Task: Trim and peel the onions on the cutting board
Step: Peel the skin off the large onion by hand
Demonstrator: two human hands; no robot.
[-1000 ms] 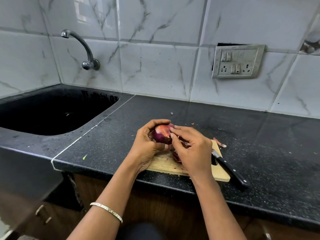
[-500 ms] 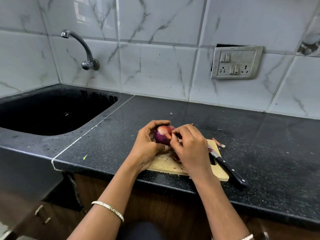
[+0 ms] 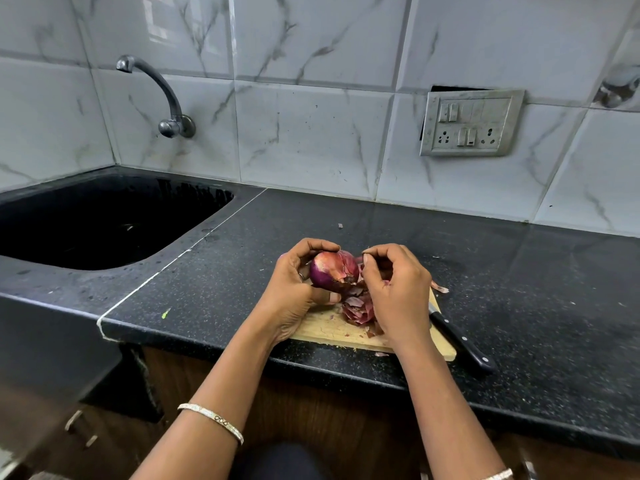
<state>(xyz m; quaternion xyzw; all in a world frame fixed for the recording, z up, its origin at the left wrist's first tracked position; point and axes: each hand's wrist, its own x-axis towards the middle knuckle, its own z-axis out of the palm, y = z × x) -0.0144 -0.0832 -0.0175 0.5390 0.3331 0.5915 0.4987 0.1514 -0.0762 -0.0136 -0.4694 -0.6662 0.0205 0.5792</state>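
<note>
— What lies around the work, and what blocks the view?

— A black speckled stone counter (image 3: 519, 306) carries a pale wooden cutting board (image 3: 332, 329) at its front edge. The right hand (image 3: 398, 289) covers much of the board and the blade of the one black-handled knife (image 3: 460, 341) lying just beside it.

— How many onions?

— One round red onion (image 3: 334, 271), partly skinned, held above the board in the left hand (image 3: 294, 289), whose fingers wrap closed around it. The right hand's fingertips are pinched narrow beside the onion; whether they grip skin cannot be told.

— Anything else?

— One heap of purple onion peels (image 3: 358, 308) rests on the board. One black sink (image 3: 104, 220) sits left, under a curved metal tap (image 3: 162, 95); its contents are too dark to tell.
</note>
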